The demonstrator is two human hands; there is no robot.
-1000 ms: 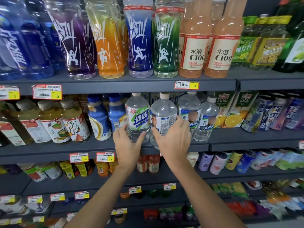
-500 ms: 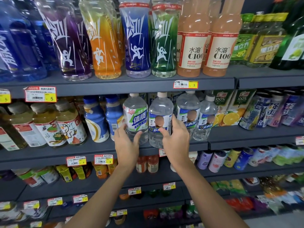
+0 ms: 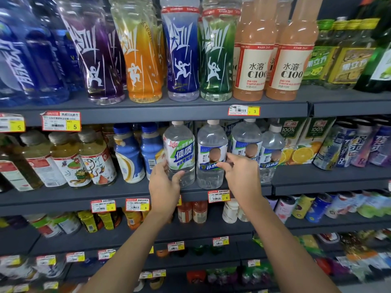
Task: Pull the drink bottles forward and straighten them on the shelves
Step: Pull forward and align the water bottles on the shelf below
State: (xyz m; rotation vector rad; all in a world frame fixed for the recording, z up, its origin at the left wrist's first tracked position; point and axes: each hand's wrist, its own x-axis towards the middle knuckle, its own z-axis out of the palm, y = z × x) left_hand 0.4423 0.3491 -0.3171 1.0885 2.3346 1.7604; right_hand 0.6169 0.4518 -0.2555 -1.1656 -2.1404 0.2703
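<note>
Clear green-label bottle [image 3: 179, 154] | I see left hand [image 3: 164, 185] curled round it | right hand [image 3: 243, 176] fingers [image 3: 232, 156] spread beside blue-label bottle [image 3: 211, 178].

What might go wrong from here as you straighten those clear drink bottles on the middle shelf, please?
1. The left hand grips the green-labelled bottle low down, close to the shelf edge; a strong pull could tip it off.
2. The right hand works between the blue-labelled bottle and its close-packed neighbour; a careless turn could knock one askew.
</note>
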